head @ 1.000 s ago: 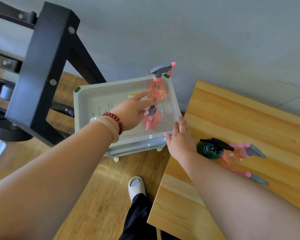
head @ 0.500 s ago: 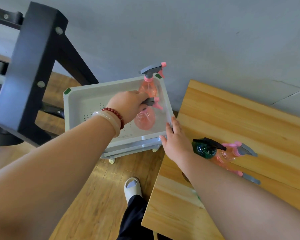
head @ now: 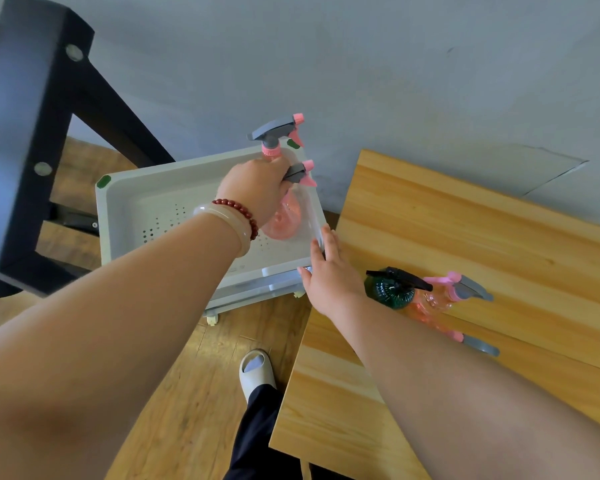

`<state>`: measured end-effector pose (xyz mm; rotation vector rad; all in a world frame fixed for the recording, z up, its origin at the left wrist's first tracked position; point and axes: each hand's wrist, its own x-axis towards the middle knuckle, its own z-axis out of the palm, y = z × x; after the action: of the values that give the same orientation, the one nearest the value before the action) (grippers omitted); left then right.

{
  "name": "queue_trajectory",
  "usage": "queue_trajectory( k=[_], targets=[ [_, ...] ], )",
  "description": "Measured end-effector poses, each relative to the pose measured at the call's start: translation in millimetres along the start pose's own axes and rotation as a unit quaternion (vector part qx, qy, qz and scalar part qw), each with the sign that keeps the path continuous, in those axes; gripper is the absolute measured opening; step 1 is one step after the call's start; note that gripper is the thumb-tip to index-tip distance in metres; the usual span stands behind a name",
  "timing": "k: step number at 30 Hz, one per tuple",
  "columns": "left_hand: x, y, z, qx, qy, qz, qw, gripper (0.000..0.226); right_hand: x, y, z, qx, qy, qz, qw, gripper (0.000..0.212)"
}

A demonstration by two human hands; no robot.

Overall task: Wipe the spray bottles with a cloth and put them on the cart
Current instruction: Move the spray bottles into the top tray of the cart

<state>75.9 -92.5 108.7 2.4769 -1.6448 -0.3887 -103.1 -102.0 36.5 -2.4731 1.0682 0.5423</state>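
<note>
My left hand grips the neck of a pink spray bottle and holds it upright inside the top tray of the white cart. Behind it, in the tray's far right corner, stands a second pink bottle with a grey trigger head. My right hand rests with straight fingers on the tray's near right corner. On the wooden table lie a dark green bottle and two pink bottles, just right of my right wrist. No cloth is visible.
A black metal frame stands to the left of the cart. The grey wall runs behind cart and table. My foot in a pale slipper is on the wooden floor between cart and table.
My left hand closed round the bottle lying in the tray and stood it upright beside the other one. My right hand stayed on the tray's corner.
</note>
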Motion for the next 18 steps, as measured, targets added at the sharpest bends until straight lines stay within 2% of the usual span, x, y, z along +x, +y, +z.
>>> queue_trajectory(
  k=[18],
  targets=[
    [-16,8,-1,-0.073,-0.023,0.011,0.997,0.028,-1,-2,-6,0.015,-0.020,0.008,1.000,0.069]
  ],
)
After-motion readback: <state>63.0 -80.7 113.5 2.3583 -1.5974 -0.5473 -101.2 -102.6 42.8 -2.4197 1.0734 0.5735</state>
